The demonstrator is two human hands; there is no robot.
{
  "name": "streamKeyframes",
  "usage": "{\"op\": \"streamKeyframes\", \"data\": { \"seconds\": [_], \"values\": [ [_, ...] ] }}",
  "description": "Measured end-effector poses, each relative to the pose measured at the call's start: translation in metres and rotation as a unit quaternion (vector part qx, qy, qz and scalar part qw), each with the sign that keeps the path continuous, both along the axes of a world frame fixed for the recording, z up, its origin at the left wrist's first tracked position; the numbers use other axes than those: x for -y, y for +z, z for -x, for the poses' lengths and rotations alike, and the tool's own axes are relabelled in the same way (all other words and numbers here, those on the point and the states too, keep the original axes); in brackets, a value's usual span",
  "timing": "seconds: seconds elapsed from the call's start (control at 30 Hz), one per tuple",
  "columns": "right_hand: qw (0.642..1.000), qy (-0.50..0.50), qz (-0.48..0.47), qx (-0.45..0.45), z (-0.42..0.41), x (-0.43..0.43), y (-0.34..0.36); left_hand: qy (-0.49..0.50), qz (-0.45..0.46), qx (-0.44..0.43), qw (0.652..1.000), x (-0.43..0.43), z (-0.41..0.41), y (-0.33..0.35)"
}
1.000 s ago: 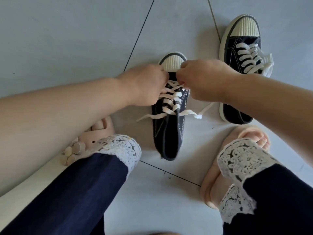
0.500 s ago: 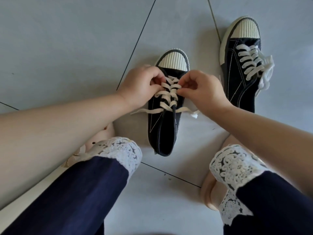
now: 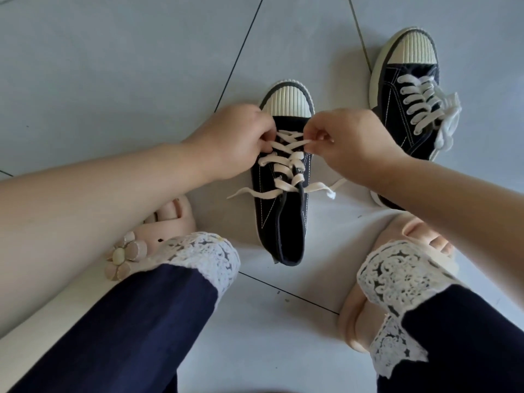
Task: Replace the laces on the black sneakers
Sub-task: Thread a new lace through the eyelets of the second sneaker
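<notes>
Laces [image 3: 287, 165] near the toe of the sneaker [image 3: 283, 222] are now stretched tauter, pinched by fingers [image 3: 317, 136] of left hand [image 3: 235, 140] and right hand [image 3: 351, 143]; slack is probably being removed.

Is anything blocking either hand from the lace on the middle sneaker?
Nothing visible does. The left hand and the right hand each pinch the lace at its crossings near the toe of the middle sneaker. The second sneaker stands apart, off to the right.
</notes>
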State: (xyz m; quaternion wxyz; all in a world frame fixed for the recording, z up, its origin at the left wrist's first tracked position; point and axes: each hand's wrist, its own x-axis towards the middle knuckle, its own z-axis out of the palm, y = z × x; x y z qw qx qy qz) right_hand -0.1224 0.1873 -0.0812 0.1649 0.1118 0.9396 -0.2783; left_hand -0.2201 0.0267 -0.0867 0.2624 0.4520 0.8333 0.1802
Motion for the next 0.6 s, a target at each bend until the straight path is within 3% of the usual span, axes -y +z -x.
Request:
{"op": "streamKeyframes", "data": {
  "seconds": [0.1,0.2,0.6],
  "values": [
    [0.995,-0.075,0.054,-0.041,-0.011,0.006,-0.001,0.079,-0.049,0.029,0.995,0.003,-0.008,-0.001],
    [0.987,-0.124,0.082,-0.053,-0.016,0.011,0.001,0.083,-0.054,0.027,0.995,0.004,-0.011,-0.001],
    [0.989,-0.116,0.088,-0.024,-0.018,0.009,-0.002,0.044,-0.019,0.063,0.997,0.000,-0.011,0.001]
  ]
}}
